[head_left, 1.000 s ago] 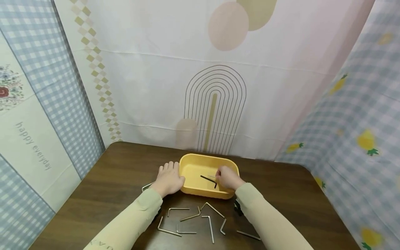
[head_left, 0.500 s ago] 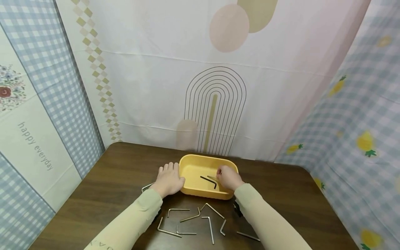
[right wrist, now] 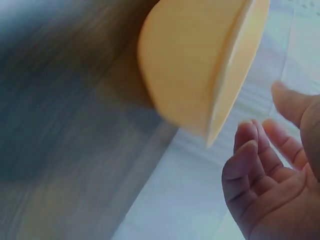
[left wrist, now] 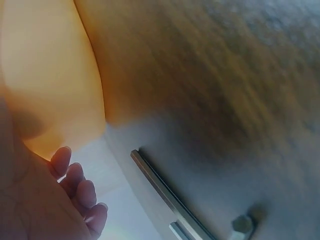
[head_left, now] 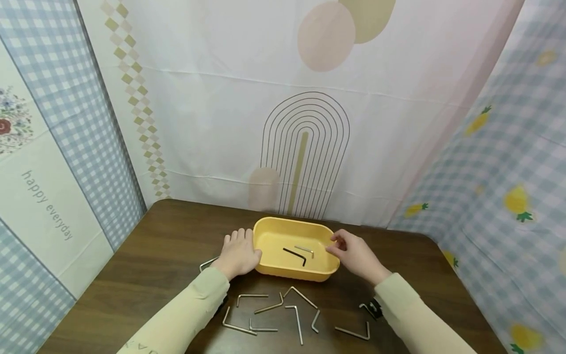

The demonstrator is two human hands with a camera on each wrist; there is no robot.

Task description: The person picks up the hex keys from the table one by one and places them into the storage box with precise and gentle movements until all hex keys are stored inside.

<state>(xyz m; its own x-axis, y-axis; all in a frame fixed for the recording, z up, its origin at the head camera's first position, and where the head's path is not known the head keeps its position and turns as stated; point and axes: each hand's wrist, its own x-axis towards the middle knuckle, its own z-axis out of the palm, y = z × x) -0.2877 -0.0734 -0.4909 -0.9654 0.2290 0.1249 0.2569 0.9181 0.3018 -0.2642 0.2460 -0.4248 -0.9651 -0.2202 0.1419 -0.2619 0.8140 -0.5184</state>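
A yellow plastic bin (head_left: 287,271) stands on the table with a black hex key (head_left: 294,252) and a silver hex key (head_left: 304,249) lying inside. My left hand (head_left: 239,253) rests against the bin's left end, fingers straight and thumb by the rim. Over the right rim hovers my right hand (head_left: 355,253), fingers loosely bent. In the right wrist view that hand (right wrist: 275,175) holds nothing and is apart from the bin (right wrist: 185,65). Nearer me lie several loose L-shaped hex keys, among them a bright silver one (head_left: 298,324) and a brassy one (head_left: 269,309).
The dark wooden table (head_left: 177,231) carries everything. A hex key (head_left: 353,334) lies left of my right forearm, and another (head_left: 208,263) is partly hidden by my left wrist. A patterned cloth (head_left: 212,123) hangs behind the table's far edge.
My right hand has let go of the silver hex key inside the bin and moved right and out over the rim. The left hand has stayed at the bin's left end.
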